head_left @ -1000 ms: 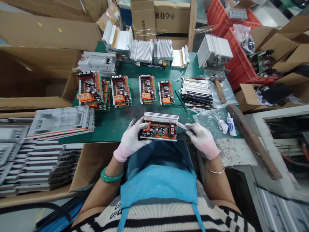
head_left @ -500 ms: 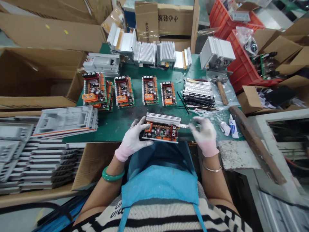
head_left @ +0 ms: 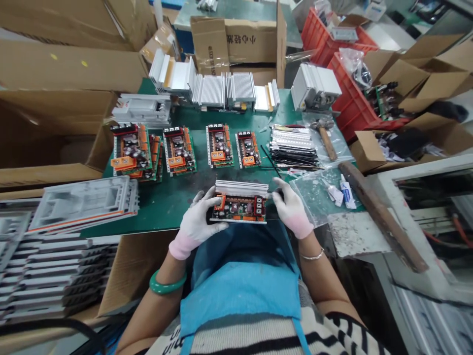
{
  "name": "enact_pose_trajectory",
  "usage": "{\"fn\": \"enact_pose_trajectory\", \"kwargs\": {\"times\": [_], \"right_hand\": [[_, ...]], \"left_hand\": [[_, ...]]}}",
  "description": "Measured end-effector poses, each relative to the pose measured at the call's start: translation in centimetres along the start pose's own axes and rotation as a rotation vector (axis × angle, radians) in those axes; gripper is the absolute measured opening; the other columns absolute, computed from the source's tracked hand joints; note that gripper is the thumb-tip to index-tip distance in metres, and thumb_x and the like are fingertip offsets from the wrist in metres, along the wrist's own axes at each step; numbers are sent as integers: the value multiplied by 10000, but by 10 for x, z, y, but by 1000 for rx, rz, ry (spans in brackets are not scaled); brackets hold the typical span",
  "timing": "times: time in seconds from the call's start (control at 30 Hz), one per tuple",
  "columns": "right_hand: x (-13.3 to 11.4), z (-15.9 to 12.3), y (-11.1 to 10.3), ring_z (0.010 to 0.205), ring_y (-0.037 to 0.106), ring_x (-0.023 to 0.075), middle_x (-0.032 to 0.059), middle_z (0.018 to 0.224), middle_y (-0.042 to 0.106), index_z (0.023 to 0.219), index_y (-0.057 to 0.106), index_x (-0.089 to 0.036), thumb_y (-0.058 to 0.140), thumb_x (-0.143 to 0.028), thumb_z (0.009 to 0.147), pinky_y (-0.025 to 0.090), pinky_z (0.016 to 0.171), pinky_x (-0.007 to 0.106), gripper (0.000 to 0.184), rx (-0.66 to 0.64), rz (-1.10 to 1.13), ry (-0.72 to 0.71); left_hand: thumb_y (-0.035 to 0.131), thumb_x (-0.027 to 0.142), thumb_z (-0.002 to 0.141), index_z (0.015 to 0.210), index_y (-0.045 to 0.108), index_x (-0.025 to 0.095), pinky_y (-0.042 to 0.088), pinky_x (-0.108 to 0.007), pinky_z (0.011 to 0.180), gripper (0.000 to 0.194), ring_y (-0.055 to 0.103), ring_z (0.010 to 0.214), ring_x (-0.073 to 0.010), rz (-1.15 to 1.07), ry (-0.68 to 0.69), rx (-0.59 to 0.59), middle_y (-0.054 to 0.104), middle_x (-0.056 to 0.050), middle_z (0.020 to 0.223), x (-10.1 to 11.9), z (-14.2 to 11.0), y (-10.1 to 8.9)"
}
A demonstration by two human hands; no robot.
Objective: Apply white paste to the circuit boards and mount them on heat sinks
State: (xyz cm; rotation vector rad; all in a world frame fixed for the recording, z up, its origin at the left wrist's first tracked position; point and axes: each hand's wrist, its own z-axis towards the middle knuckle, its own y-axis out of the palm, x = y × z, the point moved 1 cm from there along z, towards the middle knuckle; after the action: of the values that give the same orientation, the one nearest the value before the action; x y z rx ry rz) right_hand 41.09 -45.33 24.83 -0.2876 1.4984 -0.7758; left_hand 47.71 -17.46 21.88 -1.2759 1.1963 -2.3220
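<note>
My hands wear white gloves with pink cuffs. My left hand [head_left: 195, 222] grips the left end of a populated circuit board [head_left: 240, 208], which has orange parts and a finned aluminium heat sink [head_left: 242, 188] along its far edge. My right hand [head_left: 290, 214] presses its fingertips against the board's right end. The assembly lies flat, close to the front edge of a green work mat [head_left: 177, 199]. Several similar boards [head_left: 219, 145] stand in a row beyond it. Nearest my right hand are a stack of black and white strips [head_left: 293, 146] and a clear plastic sheet [head_left: 314, 195].
A claw hammer [head_left: 325, 138] and tubes [head_left: 345, 195] lie right of the mat. Bare heat sinks [head_left: 221, 91] line its far edge. Grey plastic housings [head_left: 83, 204] are stacked left. Red crates [head_left: 354, 88], cardboard boxes [head_left: 55, 64] and a wooden bar [head_left: 380, 217] surround the bench.
My right hand has moved in from its spread position onto the board's right end. The thin pale strip beside that end no longer shows. The whole view has shifted slightly left and up.
</note>
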Motion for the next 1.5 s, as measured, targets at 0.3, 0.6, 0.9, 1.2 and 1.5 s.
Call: {"fn": "enact_pose_trajectory", "kwargs": {"times": [0.3,0.6,0.9,1.2,1.5], "right_hand": [[10,43,-22,966,637,217,67,1021,685,1004,684,-217,551,-318,918,478,846,328,187,25,-286,-119],[18,108,-41,936,581,232,97,986,661,985,736,-209,522,-357,950,342,737,325,263,-175,-851,-170],[16,115,-35,923,557,257,136,1009,650,992,688,-156,483,-307,955,314,724,343,257,-168,-981,-173],[-8,25,-30,888,615,212,80,1002,664,1029,655,-215,484,-312,966,458,785,334,206,-10,-441,-239],[11,-3,-10,888,661,190,41,921,683,912,688,-218,612,-240,854,526,848,333,98,-55,-69,-105]], "left_hand": [[636,744,738,1202,582,230,355,-491,1170,695,459,1363,-313,6,-20,1,499,-128,1460,-2,0,1],[620,734,763,1208,574,231,374,-489,1157,673,465,1359,-308,10,13,18,512,-125,1449,-1,1,1],[670,689,747,1217,575,231,383,-474,1156,663,457,1364,-310,24,-2,14,495,-119,1464,-3,0,2],[750,582,714,1201,583,231,366,-494,1172,623,436,1379,-318,15,-60,-25,502,-111,1459,0,-1,1],[717,655,708,1187,585,226,386,-516,1150,655,397,1401,-347,23,-106,-23,511,-106,1454,-2,-3,2]]}}
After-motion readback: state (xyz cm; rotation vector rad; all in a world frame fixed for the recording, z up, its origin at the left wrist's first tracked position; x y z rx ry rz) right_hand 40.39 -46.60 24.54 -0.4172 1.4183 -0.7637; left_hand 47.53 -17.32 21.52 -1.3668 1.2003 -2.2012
